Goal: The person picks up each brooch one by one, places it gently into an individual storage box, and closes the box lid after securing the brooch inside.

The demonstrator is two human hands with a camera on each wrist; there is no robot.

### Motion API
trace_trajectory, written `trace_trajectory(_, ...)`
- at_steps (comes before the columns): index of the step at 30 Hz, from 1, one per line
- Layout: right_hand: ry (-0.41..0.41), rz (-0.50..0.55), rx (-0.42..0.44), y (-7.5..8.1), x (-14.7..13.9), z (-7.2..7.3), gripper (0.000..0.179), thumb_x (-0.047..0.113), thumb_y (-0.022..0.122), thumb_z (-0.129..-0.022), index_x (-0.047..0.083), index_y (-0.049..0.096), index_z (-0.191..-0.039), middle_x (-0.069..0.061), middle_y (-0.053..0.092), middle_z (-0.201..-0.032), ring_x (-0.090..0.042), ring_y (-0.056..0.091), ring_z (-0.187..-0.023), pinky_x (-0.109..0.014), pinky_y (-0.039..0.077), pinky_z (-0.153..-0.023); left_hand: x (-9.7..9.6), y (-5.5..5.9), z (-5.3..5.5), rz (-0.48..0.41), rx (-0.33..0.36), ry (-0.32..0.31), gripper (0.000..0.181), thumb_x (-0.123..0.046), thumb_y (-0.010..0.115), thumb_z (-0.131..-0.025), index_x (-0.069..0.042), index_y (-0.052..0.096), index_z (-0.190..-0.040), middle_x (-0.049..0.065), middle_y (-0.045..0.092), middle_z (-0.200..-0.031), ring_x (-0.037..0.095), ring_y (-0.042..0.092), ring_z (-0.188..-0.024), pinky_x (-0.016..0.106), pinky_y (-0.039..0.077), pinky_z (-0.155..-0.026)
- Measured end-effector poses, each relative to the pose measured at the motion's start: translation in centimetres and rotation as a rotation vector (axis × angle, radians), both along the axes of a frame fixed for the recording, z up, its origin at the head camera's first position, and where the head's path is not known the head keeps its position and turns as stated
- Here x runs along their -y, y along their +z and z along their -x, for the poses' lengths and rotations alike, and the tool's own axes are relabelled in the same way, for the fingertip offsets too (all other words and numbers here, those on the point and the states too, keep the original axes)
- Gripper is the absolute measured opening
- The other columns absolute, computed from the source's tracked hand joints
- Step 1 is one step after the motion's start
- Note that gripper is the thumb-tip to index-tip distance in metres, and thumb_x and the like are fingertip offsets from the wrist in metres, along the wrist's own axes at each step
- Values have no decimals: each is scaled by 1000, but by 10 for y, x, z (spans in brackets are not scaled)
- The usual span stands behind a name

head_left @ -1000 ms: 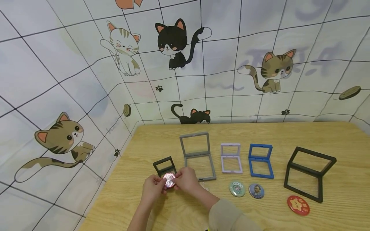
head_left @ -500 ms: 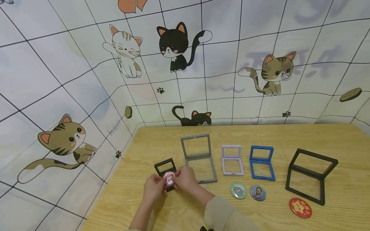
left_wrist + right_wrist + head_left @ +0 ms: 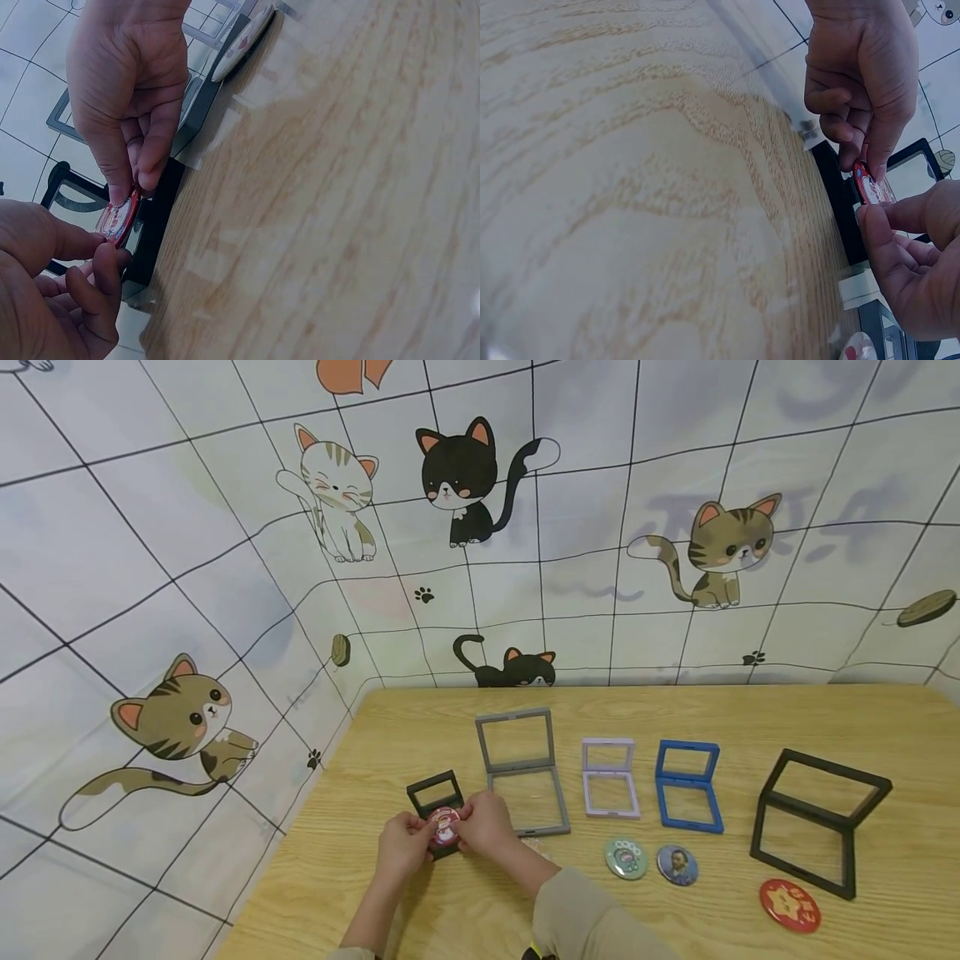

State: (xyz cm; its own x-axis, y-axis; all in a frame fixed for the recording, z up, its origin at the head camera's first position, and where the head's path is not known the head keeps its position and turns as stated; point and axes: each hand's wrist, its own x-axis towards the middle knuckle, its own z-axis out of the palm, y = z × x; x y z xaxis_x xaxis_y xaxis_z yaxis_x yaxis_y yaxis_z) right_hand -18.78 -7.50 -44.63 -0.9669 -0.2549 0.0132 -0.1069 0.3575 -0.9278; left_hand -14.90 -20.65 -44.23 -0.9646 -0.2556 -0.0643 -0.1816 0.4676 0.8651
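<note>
Both hands pinch a round red-rimmed button badge (image 3: 445, 827) by its opposite edges, thumbs on its face. My left hand (image 3: 402, 847) has the left edge, my right hand (image 3: 486, 825) the right edge. Just behind and below the badge is a small black display frame (image 3: 437, 790), its hinged lid raised. The badge covers much of the frame's lower half. In the left wrist view the badge (image 3: 116, 220) tilts over the black frame (image 3: 157, 225); whether it touches the film cannot be told.
A grey frame (image 3: 557, 797), lilac frame (image 3: 636, 802), blue frame (image 3: 690, 828) and large black frame (image 3: 802, 875) stand unfolded to the right. Before them lie a green badge (image 3: 626, 858), a portrait badge (image 3: 677, 866) and a red star badge (image 3: 790, 905). A pale badge (image 3: 534, 845) is partly hidden by the right arm.
The badge has turned in the fingers: glare hid its face earlier, and now its print shows. Both hands keep their pinch. The whole head view has shifted slightly.
</note>
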Motion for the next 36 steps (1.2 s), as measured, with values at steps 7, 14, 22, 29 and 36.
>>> trace_trajectory(7, 7, -12, -1, -2, -1, 2, 18, -5, 67, -73, -1, 53, -64, -6, 54, -54, -9, 54, -38, -20, 45, -39, 0, 0, 1, 20, 6, -16, 16, -8, 59, -85, 7, 53, -83, 8, 58, -65, 9, 52, -44, 25, 46, -45)
trace_trajectory(14, 24, -17, -3, -3, -1, 2, 20, -5, 66, -74, 0, 51, -62, -5, 53, -52, -10, 54, -37, -20, 44, -39, 0, -2, 2, 39, 18, -10, 14, -7, 59, -85, 6, 53, -82, 5, 58, -59, 10, 51, -43, 23, 44, -43)
trace_trajectory(22, 30, -26, 32, -1, 0, 3, 20, -4, 66, -75, 0, 50, -64, -7, 53, -55, -10, 55, -38, -19, 43, -39, 1, -2, 4, 103, 28, -2, 15, -10, 61, -84, 2, 53, -80, 4, 57, -57, 11, 52, -42, 23, 40, -42)
trace_trajectory(29, 28, -22, 30, 0, 0, 4, 20, -5, 67, -74, 0, 49, -64, -9, 53, -57, -12, 56, -38, -20, 44, -39, 1, -1, 6, 127, 32, -13, 16, -11, 61, -84, 2, 53, -80, 5, 58, -58, 11, 53, -43, 23, 42, -42)
trace_trajectory(36, 25, -33, 55, 1, 2, 5, 19, -4, 67, -74, -1, 50, -67, -11, 53, -60, -13, 57, -40, -20, 45, -40, 1, -3, 8, 147, 31, -6, 15, -10, 62, -83, 2, 53, -77, 5, 57, -57, 11, 52, -42, 23, 40, -42)
